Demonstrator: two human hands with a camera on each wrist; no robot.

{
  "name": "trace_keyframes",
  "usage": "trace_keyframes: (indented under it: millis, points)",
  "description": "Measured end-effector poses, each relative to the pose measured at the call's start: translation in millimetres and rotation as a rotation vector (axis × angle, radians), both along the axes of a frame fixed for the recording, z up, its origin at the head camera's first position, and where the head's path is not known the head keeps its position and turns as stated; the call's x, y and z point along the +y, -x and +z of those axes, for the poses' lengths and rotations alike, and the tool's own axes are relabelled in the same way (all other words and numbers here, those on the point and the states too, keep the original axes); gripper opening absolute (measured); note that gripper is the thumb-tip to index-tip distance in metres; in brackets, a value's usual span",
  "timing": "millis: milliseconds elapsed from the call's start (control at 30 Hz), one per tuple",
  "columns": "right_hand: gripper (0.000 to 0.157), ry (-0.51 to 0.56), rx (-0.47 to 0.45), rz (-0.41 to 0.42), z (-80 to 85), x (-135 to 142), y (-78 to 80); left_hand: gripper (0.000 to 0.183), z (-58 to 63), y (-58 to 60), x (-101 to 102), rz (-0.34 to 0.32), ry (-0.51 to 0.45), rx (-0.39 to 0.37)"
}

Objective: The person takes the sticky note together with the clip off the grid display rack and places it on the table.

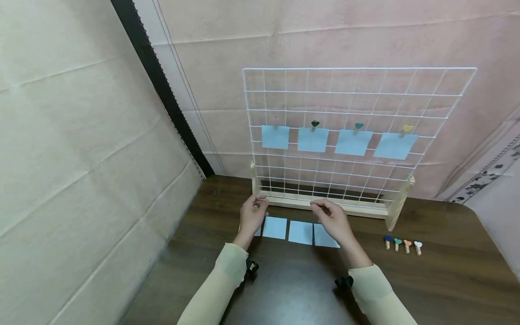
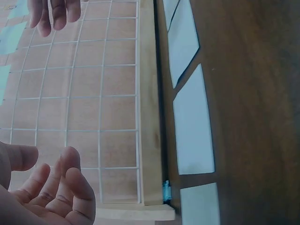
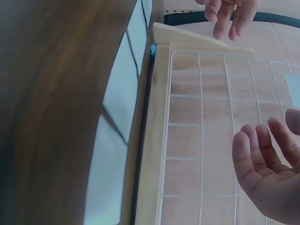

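My left hand [image 1: 252, 217] hovers over the row of light-blue paper squares, fingers loosely curled with a gap to the thumb in the left wrist view. It partly hides the leftmost square; another square [image 1: 275, 227] lies beside it. My right hand [image 1: 334, 222], also loosely curled and holding nothing, is above the right end of the row, by a square [image 1: 325, 235]. Between the hands lies one more square [image 1: 300, 232]. Behind them stands a white wire grid [image 1: 325, 170], where several blue squares hang, such as one [image 1: 353, 143] under a teal heart clip [image 1: 359, 126].
A wooden base [image 1: 325, 205] holds the grid upright on the dark brown table [image 1: 284, 289]. To the right, several small heart-topped clothespins [image 1: 407, 245] lie in a row. Pale cloth [image 1: 101, 135] covers the wall at left and back.
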State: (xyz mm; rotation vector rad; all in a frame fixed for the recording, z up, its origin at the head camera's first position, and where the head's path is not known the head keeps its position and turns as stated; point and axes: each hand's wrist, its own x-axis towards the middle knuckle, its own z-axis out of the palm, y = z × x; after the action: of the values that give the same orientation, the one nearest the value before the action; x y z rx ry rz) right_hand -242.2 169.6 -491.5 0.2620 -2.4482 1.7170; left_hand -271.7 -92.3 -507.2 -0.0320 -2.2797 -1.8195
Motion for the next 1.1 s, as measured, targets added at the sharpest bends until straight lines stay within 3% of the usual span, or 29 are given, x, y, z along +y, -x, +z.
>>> trace_keyframes:
  millis: [333,500,700,1100]
  points:
    - [0.034,-0.028,0.064,0.043,17.7,-12.9,10.9,0.023,18.2,8.2,-7.6,0.002,0.023,0.067]
    - [0.032,-0.058,0.086,0.034,20.1,-14.7,13.6,0.023,26.4,13.1,-8.5,-0.006,0.073,0.083]
    - [0.029,-0.118,0.129,0.023,24.5,-20.2,21.3,0.024,36.4,17.8,-8.0,-0.018,0.059,0.105]
    - [0.031,-0.125,0.215,0.072,55.3,-34.7,36.0,0.029,56.6,28.3,-4.2,-0.037,0.075,0.127]
